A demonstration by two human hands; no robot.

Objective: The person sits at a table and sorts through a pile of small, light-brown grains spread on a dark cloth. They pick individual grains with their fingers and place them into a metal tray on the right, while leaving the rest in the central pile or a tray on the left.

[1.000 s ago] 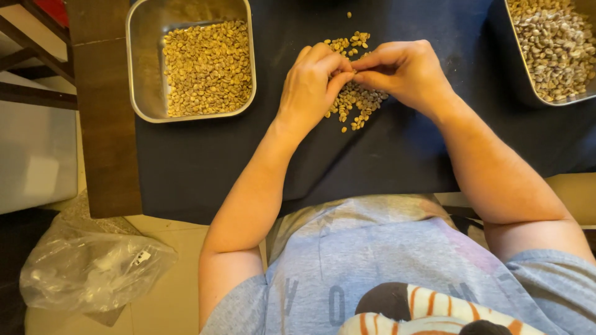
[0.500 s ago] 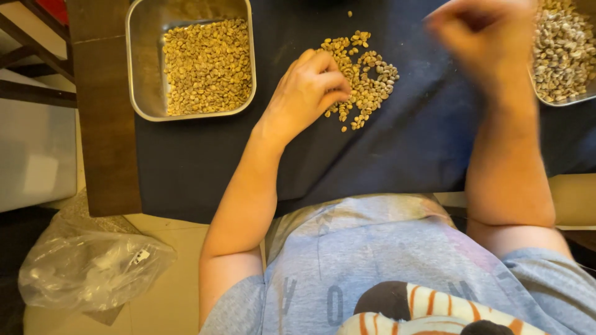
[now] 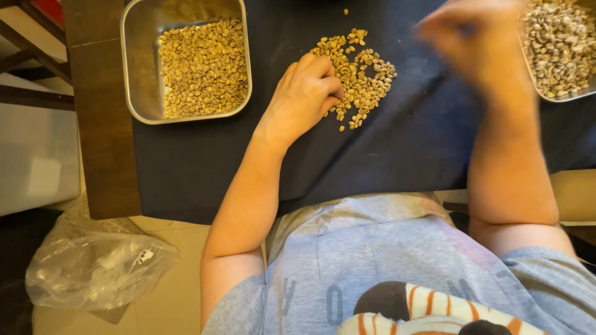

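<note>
A loose pile of pale yellow-green beans (image 3: 363, 77) lies on a dark blue cloth (image 3: 397, 149). My left hand (image 3: 301, 99) rests at the pile's left edge, fingers curled in, fingertips touching the beans. My right hand (image 3: 472, 43) is raised and blurred with motion, between the pile and a metal tray (image 3: 562, 98) of paler, greyer beans at the top right. What its fingers hold is not visible. A second metal tray (image 3: 139, 68) at the left holds a layer of yellowish beans (image 3: 202, 65).
The cloth covers a brown wooden table (image 3: 102, 136) whose left strip is bare. A crumpled clear plastic bag (image 3: 93, 267) lies on the floor at lower left. A white surface (image 3: 37, 161) stands left of the table.
My right hand left the pile, swung out to the right tray, and is now moving back towards the left. My left hand stayed at the pile's edge.
</note>
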